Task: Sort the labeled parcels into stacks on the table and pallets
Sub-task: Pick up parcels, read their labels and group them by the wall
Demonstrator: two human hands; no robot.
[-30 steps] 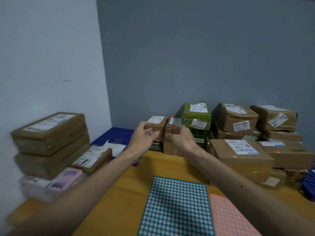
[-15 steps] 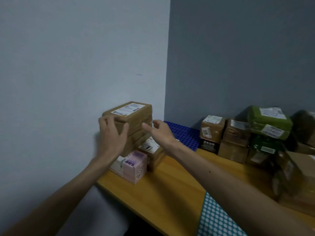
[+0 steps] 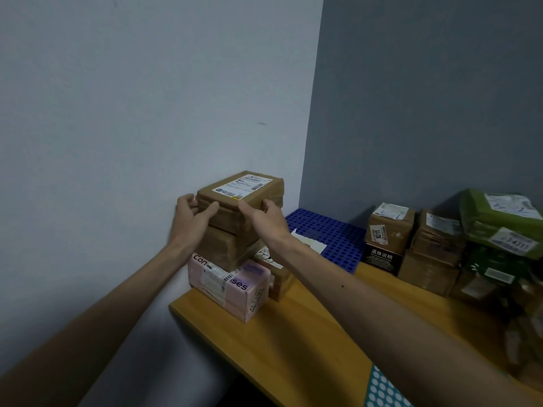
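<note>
A flat brown parcel [image 3: 244, 195] with a white label tops a stack at the table's left corner, against the wall. My left hand [image 3: 192, 214] grips its near left corner and my right hand [image 3: 266, 217] grips its near right corner. Under it lies a second brown parcel [image 3: 226, 251], which rests on a pink parcel [image 3: 229, 286]. A smaller brown parcel [image 3: 279, 277] with a white label lies beside the stack, mostly hidden behind my right forearm.
The wooden table [image 3: 293, 342] ends just left of the stack. A blue perforated pallet [image 3: 326, 233] lies in the corner. Brown boxes [image 3: 388, 230] and green parcels [image 3: 499, 221] are piled at the right. A dotted teal mat [image 3: 382, 392] is at the bottom edge.
My view has swung left from the parcels at the back to the corner stack. Both hands have moved from in front of the small boxes onto the top brown parcel.
</note>
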